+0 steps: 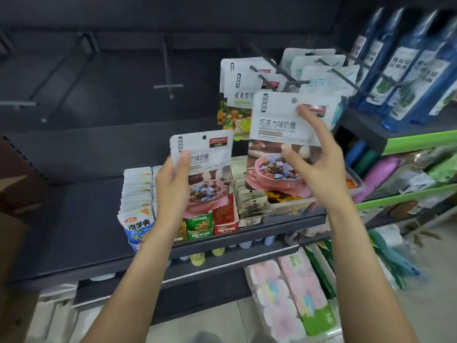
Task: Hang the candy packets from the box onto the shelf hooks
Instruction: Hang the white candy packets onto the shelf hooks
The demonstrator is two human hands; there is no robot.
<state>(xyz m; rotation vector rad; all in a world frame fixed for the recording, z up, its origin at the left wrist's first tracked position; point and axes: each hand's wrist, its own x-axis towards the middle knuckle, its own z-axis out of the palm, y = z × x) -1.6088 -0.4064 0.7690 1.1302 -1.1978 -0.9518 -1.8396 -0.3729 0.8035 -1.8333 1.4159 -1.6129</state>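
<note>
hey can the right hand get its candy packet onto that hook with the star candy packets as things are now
Probably yes. The right hand holds its candy packet raised just below the hook, hang hole uncovered near the fingers. Nothing sits between them, though the hook already carries star candy packets.

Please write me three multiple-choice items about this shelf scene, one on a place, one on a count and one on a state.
1. Where is the right hand's packet?
A. Raised toward the hooks holding other packets
B. Lying on the floor
C. Inside a box

2. How many candy packets are the hands holding altogether?
A. One
B. Two
C. Four

3. What is the state of the hook at upper centre?
A. Full
B. Bent double
C. Bare

Answers: 1 A, the right hand lifts its packet toward the hooks. 2 B, the left hand holds one more packet. 3 C, the centre hook carries nothing.
</note>
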